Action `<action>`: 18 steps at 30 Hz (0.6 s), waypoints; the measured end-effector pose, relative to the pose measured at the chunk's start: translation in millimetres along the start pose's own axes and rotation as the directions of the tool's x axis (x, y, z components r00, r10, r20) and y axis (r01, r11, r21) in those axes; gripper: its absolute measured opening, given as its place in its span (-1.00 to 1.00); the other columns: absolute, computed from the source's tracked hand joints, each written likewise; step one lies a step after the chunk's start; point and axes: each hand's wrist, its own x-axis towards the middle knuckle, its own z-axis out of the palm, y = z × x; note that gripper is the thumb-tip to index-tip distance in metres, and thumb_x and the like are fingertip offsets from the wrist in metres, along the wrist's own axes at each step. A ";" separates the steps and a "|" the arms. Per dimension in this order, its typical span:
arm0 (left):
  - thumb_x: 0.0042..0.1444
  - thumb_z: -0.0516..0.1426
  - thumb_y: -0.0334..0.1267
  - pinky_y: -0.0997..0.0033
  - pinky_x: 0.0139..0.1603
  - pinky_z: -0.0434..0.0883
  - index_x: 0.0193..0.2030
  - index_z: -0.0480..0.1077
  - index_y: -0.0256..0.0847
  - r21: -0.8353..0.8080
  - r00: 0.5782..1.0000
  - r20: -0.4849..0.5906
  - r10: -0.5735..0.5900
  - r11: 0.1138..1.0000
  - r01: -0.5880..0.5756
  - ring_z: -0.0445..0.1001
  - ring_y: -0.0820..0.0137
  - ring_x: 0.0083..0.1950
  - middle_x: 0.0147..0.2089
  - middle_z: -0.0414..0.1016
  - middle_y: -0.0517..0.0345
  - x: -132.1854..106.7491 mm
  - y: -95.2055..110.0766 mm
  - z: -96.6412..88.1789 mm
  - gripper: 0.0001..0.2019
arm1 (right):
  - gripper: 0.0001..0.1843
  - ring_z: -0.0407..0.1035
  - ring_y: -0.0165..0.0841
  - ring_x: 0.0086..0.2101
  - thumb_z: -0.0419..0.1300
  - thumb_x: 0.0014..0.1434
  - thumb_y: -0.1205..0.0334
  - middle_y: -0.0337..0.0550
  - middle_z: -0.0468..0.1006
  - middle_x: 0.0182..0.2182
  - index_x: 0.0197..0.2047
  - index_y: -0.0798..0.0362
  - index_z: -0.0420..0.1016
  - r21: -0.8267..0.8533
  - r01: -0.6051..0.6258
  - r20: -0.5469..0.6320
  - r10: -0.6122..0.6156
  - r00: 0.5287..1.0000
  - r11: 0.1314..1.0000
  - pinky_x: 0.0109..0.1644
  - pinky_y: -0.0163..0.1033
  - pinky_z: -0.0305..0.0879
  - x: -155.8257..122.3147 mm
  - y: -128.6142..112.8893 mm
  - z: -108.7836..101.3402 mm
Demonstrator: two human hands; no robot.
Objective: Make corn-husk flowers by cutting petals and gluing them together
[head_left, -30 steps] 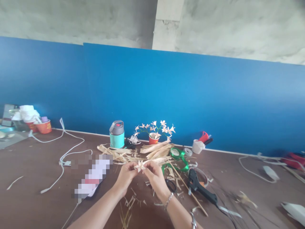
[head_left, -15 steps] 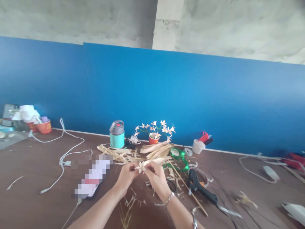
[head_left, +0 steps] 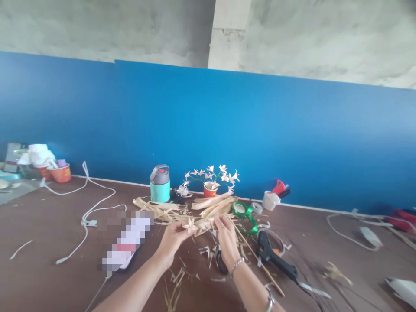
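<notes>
My left hand (head_left: 173, 239) is closed in a pinch on a small pale straw flower (head_left: 190, 225), held just above the brown table (head_left: 48, 268). My right hand (head_left: 226, 236) has let go of the flower and reaches over the pile of dried husk strips (head_left: 212, 207) just beyond it; its fingers are stretched forward, touching the strips. Black-handled scissors (head_left: 220, 260) lie on the table under my right wrist. A black glue gun (head_left: 273, 255) lies to the right of that hand.
A teal flask (head_left: 160, 183), a red cup of straw flowers (head_left: 211, 178), green ribbon (head_left: 244, 212), tape rolls and a white cup of tools (head_left: 271, 197) stand along the blue wall. White cables (head_left: 87, 212) trail at left. Husk scraps litter the table.
My right hand left the flower and moved right and forward onto the husk strips, uncovering the scissors. My left hand keeps the flower in about the same place.
</notes>
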 end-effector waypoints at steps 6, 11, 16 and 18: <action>-0.26 0.32 -0.23 0.47 -0.33 0.27 -0.51 0.48 -0.25 -0.074 0.999 -0.023 -0.026 0.997 0.025 0.40 0.41 -0.42 -0.52 0.50 0.22 2.7 -5.5 -4.6 -0.83 | -0.70 0.10 -0.40 -0.47 0.03 0.11 -0.02 -0.29 0.19 -0.54 -0.50 0.01 0.18 -0.116 0.109 0.110 -0.096 0.989 0.987 -0.36 -0.31 0.09 -9.0 7.1 9.0; -0.29 0.34 -0.24 0.50 -0.43 0.25 -0.60 0.42 -0.28 -0.179 0.996 -0.025 -0.080 0.981 0.074 0.32 0.49 -0.55 -0.62 0.42 0.25 4.8 -9.0 -6.2 -0.79 | -0.59 -0.02 -0.46 -0.55 -0.06 0.18 0.00 -0.35 0.05 -0.63 -0.60 0.03 0.08 -0.197 0.214 0.263 -0.159 0.952 0.957 -0.46 -0.32 -0.03 -18.5 0.5 12.2; -0.30 0.35 -0.28 0.52 -0.43 0.24 -0.61 0.43 -0.29 -0.229 0.994 0.020 -0.105 0.968 0.107 0.32 0.51 -0.54 -0.63 0.42 0.23 4.5 -8.4 -4.7 -0.80 | -0.78 0.14 -0.45 -0.52 0.11 0.08 0.11 -0.30 0.28 -0.58 -0.47 0.08 0.32 -0.126 0.191 0.317 -0.143 0.938 0.974 -0.43 -0.34 0.07 -19.1 -4.0 13.0; -0.30 0.35 -0.27 0.51 -0.42 0.23 -0.61 0.43 -0.29 -0.233 0.993 0.040 -0.110 0.965 0.116 0.33 0.50 -0.53 -0.62 0.42 0.22 4.7 -8.4 -4.5 -0.81 | -0.82 0.20 -0.43 -0.48 0.14 0.05 0.14 -0.26 0.36 -0.52 -0.39 0.09 0.38 -0.051 0.124 0.326 -0.101 0.940 0.991 -0.40 -0.34 0.11 -18.0 -3.0 14.0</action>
